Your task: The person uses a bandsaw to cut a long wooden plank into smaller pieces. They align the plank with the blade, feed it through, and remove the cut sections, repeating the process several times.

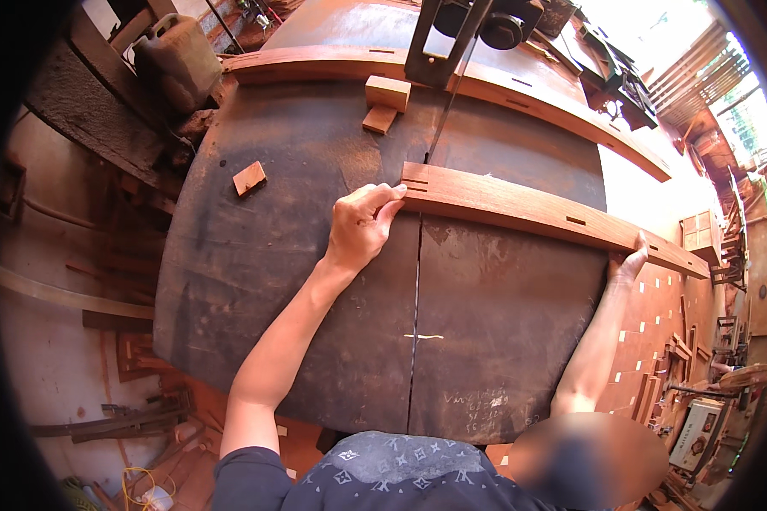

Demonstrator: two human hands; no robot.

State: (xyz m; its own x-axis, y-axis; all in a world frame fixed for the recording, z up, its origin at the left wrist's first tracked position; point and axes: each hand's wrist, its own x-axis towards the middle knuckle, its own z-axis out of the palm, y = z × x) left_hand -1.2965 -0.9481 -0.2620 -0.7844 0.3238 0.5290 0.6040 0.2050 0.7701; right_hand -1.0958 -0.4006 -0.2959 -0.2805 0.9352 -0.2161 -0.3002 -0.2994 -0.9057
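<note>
A long reddish-brown wooden beam point(503, 196) with slots cut in it lies across the dark saw table point(503, 315). My left hand point(360, 228) pinches the beam's left end, thumb and fingers closed at its near corner, beside two narrow cuts. Farther along to the right, my right hand point(627, 262) grips the near edge of the beam, its fingers partly hidden. The thin band saw blade point(440, 128) comes down just behind the left end of the beam. Whether the blade touches the wood I cannot tell.
A second slotted beam point(562, 111) stretches across the far side, behind the saw's guide point(426, 64). Small wood blocks lie on the table: a stacked pair with a pale upper block point(388, 92), and a loose offcut point(249, 179). A dirty jerrycan point(177, 60) stands at far left.
</note>
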